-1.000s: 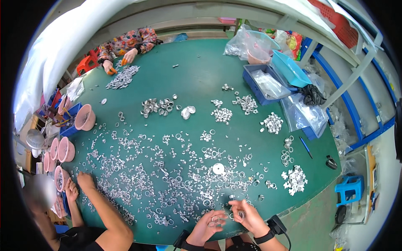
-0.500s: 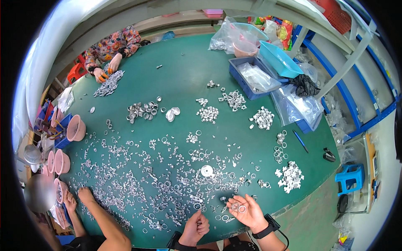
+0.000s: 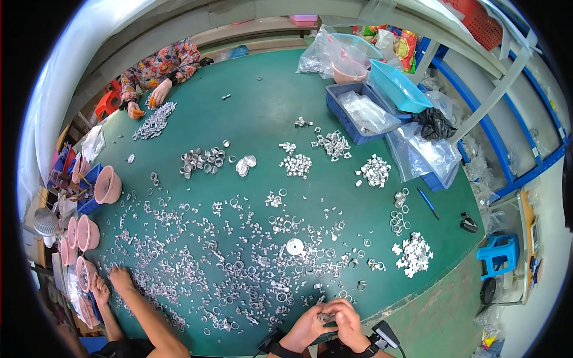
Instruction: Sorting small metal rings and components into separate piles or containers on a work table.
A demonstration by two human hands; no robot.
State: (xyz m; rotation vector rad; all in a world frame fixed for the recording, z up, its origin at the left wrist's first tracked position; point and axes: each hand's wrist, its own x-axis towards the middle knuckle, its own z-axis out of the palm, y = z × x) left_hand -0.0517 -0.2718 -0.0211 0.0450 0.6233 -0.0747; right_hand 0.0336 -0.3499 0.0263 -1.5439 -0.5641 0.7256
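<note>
Pinching small metal ring (image 3: pixel 325 317) between both hands, left hand (image 3: pixel 309 325), right hand (image 3: pixel 345 320), at six o'clock; loose rings (image 3: pixel 239 274) scattered across green worktop (image 3: pixel 262 119) within reach.

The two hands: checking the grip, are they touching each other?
Touching. The head view shows the left hand and right hand meeting fingertip to fingertip around a small metal part.
</note>
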